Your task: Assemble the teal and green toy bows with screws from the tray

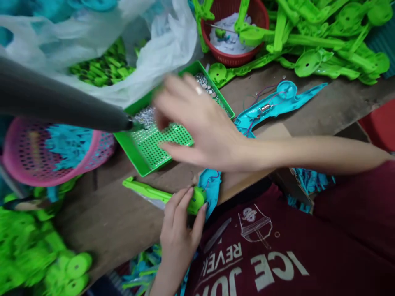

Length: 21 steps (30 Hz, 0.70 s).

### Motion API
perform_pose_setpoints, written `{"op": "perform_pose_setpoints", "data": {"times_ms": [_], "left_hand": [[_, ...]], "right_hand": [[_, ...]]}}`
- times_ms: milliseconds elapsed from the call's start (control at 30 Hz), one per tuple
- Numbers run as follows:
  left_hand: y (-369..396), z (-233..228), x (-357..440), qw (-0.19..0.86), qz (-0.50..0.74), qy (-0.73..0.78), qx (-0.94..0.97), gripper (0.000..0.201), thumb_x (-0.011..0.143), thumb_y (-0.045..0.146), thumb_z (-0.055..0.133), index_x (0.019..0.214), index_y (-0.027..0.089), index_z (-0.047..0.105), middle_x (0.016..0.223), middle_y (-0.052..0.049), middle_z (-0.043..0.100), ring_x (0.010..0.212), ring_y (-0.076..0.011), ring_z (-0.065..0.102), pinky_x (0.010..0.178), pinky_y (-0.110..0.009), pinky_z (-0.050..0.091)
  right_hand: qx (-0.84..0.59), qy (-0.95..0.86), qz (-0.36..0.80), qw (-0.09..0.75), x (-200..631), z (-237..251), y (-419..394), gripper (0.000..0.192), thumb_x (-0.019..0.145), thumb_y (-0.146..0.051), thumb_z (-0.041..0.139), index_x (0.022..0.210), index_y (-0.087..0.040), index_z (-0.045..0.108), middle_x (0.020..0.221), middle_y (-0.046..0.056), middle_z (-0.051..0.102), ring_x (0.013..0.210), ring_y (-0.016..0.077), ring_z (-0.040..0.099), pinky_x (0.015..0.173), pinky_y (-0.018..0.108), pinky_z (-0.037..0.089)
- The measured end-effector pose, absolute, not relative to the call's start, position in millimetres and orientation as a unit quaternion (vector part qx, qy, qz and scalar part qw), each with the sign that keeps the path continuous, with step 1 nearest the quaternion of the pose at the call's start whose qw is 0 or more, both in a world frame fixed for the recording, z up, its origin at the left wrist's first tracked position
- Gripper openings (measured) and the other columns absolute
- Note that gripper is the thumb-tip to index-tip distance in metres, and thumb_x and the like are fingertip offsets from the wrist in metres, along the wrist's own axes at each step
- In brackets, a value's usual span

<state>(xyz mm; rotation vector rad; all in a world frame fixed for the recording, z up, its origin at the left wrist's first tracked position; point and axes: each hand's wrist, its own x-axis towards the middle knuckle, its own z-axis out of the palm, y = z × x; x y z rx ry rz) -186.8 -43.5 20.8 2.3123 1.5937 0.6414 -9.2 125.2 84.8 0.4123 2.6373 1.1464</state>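
My right hand [197, 123] reaches left across the table and hovers, blurred, over a green perforated tray [145, 154] with a heap of small silver screws [148, 115]. Its fingers are spread and nothing shows between them; a ring sits on one finger. My left hand [179, 230] grips the round end of a bright green plastic toy part [148, 191] lying at the table's near edge, pressed against a blue plastic part [211, 187]. A dark grey tool [61, 102] comes in from the left, its tip [133, 123] over the tray's corner.
A blue toy shell with wires [271, 107] lies right of the tray. A red basket [234, 33] and a pile of green parts [324, 37] stand at the back. A plastic bag of green pieces [101, 65], a pink basket [49, 152] and more green parts [27, 246] fill the left.
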Motion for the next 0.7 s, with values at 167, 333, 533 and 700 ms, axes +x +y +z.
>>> {"op": "perform_pose_setpoints", "data": {"times_ms": [167,333,533,700], "left_hand": [[-41,20,-190,0.137,0.234,0.533,0.802,0.043,0.092,0.016,0.069,0.132,0.013,0.055,0.117,-0.014,0.064,0.111,-0.0230,0.064,0.098,-0.034,0.054],[-42,9,-193,0.124,0.268,0.511,0.807,0.038,0.089,0.013,0.072,0.122,0.016,0.054,0.118,-0.015,0.065,0.113,-0.0232,0.064,0.097,-0.037,0.055],[-44,0,-197,0.109,0.278,0.514,0.804,0.026,0.088,0.014,0.074,0.102,0.020,0.053,0.119,-0.015,0.066,0.112,-0.0240,0.066,0.094,-0.040,0.057],[-41,9,-196,0.062,0.244,0.460,0.852,0.037,0.087,0.009,0.073,0.122,0.010,0.060,0.121,-0.020,0.069,0.114,-0.0279,0.068,0.103,-0.044,0.054]], "right_hand": [[0.253,0.947,-0.186,-0.067,13,39,66,0.014,0.090,-0.026,0.068,0.094,-0.013,0.072,0.109,0.013,0.062,0.111,0.0288,0.052,0.081,0.038,0.046],[0.223,0.944,-0.234,-0.059,4,26,61,0.013,0.096,-0.017,0.058,0.098,-0.013,0.070,0.111,0.014,0.061,0.122,0.0325,0.045,0.089,0.044,0.040],[0.229,0.942,-0.226,-0.094,1,17,66,0.014,0.098,-0.019,0.055,0.099,-0.011,0.067,0.110,0.014,0.061,0.120,0.0316,0.048,0.088,0.041,0.044],[0.212,0.937,-0.228,-0.161,14,16,60,0.015,0.096,-0.019,0.056,0.087,-0.014,0.067,0.102,0.011,0.063,0.109,0.0288,0.054,0.084,0.042,0.047]]}}
